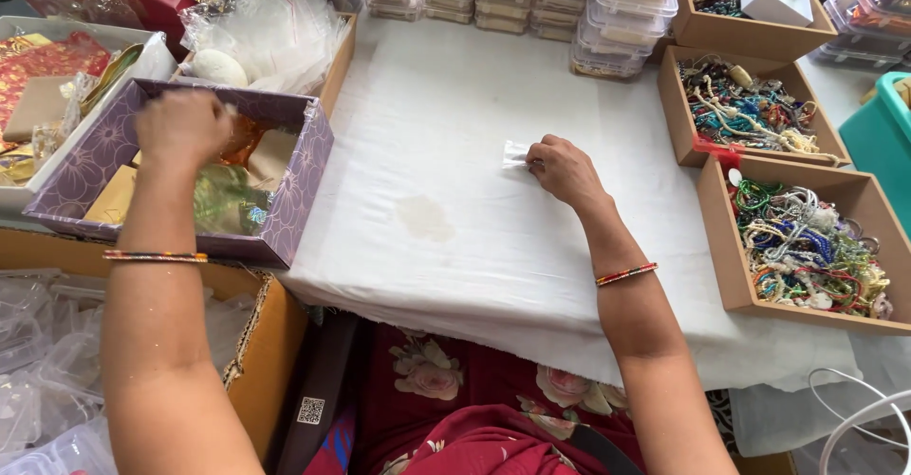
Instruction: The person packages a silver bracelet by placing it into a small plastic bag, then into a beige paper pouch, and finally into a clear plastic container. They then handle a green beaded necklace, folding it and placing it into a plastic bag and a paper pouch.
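Note:
My right hand [564, 168] rests on the white cloth-covered table [455, 247], its fingers pinching a small clear plastic packet [515, 154] that lies flat on the cloth. My left hand [183, 124] reaches into a purple flower-patterned box [304, 176] at the left, fingers curled down among shiny green and orange foil pieces [231, 200] and tan cards [272, 152]; what it grips is hidden. Both wrists carry thin bangles.
Three cardboard trays of coloured beaded cords [807, 247] line the right side. Stacked clear plastic boxes [622, 19] stand at the back. A box of plastic bags [270, 34] sits behind the purple one. A teal bin [887, 129] is far right. Clear containers [38, 371] lie lower left.

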